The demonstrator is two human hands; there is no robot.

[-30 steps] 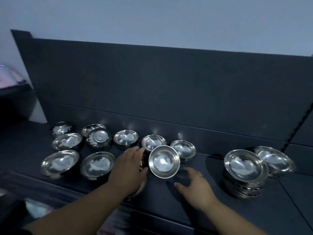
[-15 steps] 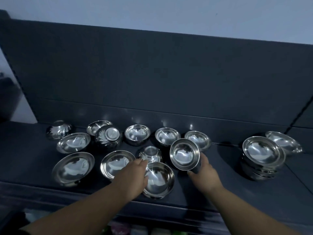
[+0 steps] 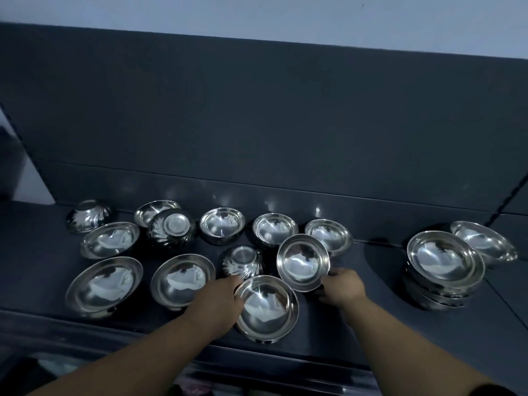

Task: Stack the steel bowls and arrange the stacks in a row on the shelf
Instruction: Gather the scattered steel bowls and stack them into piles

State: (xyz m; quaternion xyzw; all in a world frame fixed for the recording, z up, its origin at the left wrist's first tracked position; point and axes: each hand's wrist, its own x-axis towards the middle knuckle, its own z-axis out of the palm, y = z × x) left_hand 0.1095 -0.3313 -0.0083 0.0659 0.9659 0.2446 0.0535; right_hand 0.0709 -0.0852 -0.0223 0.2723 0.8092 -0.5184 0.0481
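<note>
Several loose steel bowls lie on the dark shelf [image 3: 357, 332]. My left hand [image 3: 217, 301] grips the left rim of a wide bowl [image 3: 267, 308] near the front edge. My right hand [image 3: 341, 285] holds a smaller bowl [image 3: 303, 262], tilted toward me, by its right rim. Just behind my left hand an upside-down fluted bowl [image 3: 243, 261] rests. At the right stands a stack of bowls [image 3: 444, 264], with one more wide bowl [image 3: 483, 242] leaning behind it.
More bowls sit to the left: two wide ones [image 3: 104, 282] [image 3: 183, 278] in front, another wide one [image 3: 110, 240], an inverted fluted one [image 3: 171, 228] and three upright small ones [image 3: 223, 225] along the back panel [image 3: 257, 124]. The shelf's front edge [image 3: 200, 358] runs below my arms.
My right hand has closed on the tilted small bowl's rim and my left hand has settled on the wide front bowl's rim. The camera has tipped slightly, shifting the whole scene.
</note>
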